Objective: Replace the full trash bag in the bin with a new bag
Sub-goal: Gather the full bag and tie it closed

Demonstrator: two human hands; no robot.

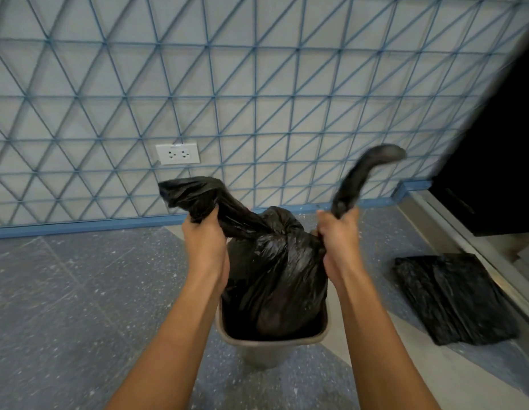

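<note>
Head view, full trash bag (275,270): black, bulging, still seated in the bin; its neck is gathered and we see what looks like a first knot at the top.
Bag ears: two twisted tails rise from the knot, one to each side; the right one is blurred.
Left hand (205,241): fingers curled tight round the left tail.
Right hand (338,235): fingers curled tight round the right tail.
Bin (266,347): grey, standing on the floor in front of us, near the wall.
New bag (455,297): black, folded flat on the floor, well apart to the right of the bin, untouched.
Done, as we judge: mouth gathered, tying under way.
Left: finish the knot, lift the full bag out, unfold the new bag, line the bin.
Surroundings: tiled wall with a white outlet (177,153); speckled floor (80,291).
</note>
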